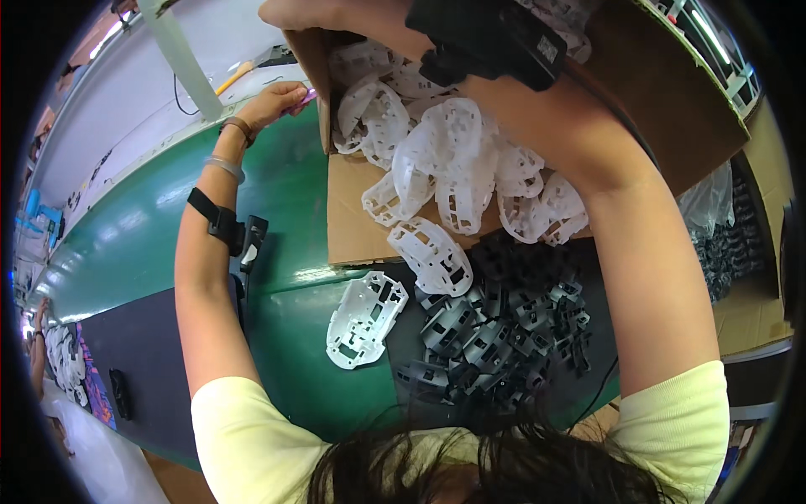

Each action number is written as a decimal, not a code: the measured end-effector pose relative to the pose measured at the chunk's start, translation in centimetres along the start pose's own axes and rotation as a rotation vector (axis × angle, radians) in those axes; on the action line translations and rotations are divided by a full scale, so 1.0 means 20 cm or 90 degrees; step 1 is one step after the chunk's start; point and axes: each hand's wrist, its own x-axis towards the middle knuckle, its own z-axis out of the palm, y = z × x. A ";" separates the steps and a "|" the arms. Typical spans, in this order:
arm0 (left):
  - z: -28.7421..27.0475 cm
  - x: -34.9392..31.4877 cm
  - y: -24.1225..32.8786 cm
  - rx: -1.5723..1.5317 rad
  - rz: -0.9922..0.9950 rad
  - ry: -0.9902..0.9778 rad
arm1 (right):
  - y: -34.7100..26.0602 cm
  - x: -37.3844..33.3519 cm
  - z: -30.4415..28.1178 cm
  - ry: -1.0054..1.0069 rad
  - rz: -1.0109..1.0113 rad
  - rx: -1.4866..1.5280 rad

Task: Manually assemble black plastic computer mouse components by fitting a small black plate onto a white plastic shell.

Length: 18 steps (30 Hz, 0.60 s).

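Observation:
My left hand is at the far left side of an open cardboard box, its fingers closed on a small pink thing whose kind I cannot make out. My right arm reaches across the top of the box. Only part of my right hand shows at the upper edge, with its fingers out of sight. White plastic shells with cut-outs lie heaped in the box. One white shell rests against its near edge. Closer to me, another white shell lies on the green table, open side up.
Black plastic parts are piled on a dark mat in front of the box. A dark mat covers the table at left, with a small black object on it. Another person's arm shows at the far left. A box of dark parts stands right.

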 end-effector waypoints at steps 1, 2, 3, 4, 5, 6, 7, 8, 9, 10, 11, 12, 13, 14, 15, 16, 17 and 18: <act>0.00 0.02 0.02 0.002 0.008 0.008 | 0.00 0.00 -0.01 0.002 0.001 -0.007; -0.02 0.02 0.01 0.008 0.007 0.022 | -0.01 0.01 -0.01 0.003 -0.003 -0.009; -0.07 0.03 -0.01 0.027 0.026 -0.006 | -0.03 0.02 0.01 0.005 -0.007 -0.005; -0.09 0.01 -0.04 0.027 0.019 -0.003 | -0.07 0.04 0.02 0.007 -0.008 -0.003; -0.09 0.04 -0.02 0.046 0.042 -0.021 | -0.05 0.03 0.03 0.014 -0.001 -0.011; -0.09 0.05 0.03 0.066 0.068 -0.038 | -0.03 0.04 0.05 0.022 0.011 -0.019; -0.09 0.06 0.08 0.130 0.033 -0.013 | -0.01 0.04 0.07 0.022 0.015 -0.024; -0.06 0.14 0.20 0.128 0.047 -0.022 | 0.06 0.04 0.09 0.135 -0.054 -0.040; -0.08 0.18 0.28 0.335 0.051 -0.065 | 0.06 0.04 0.10 0.244 -0.132 -0.044; -0.09 0.20 0.36 0.543 0.056 -0.108 | 0.07 0.07 0.07 0.211 -0.122 -0.056; -0.09 0.15 0.36 0.470 0.049 -0.098 | 0.05 0.06 0.07 0.146 -0.099 -0.069; -0.10 0.12 0.28 0.476 0.046 -0.098 | 0.03 0.06 0.08 0.103 -0.091 -0.080; -0.10 0.09 0.17 0.377 0.037 -0.069 | 0.01 0.05 0.10 0.075 -0.098 -0.093; -0.08 0.06 0.15 0.273 0.033 -0.042 | -0.01 0.05 0.10 0.048 -0.104 -0.114; -0.10 0.07 0.17 0.263 0.028 -0.097 | -0.01 0.05 0.07 0.026 -0.110 -0.143; -0.09 0.08 0.17 0.264 0.033 -0.100 | 0.01 0.04 0.03 0.001 -0.112 -0.179; -0.10 0.05 0.14 0.217 0.029 -0.066 | -0.01 0.03 0.01 -0.022 -0.125 -0.209; -0.10 0.03 0.12 0.169 0.026 -0.032 | -0.02 0.02 -0.01 -0.049 -0.139 -0.244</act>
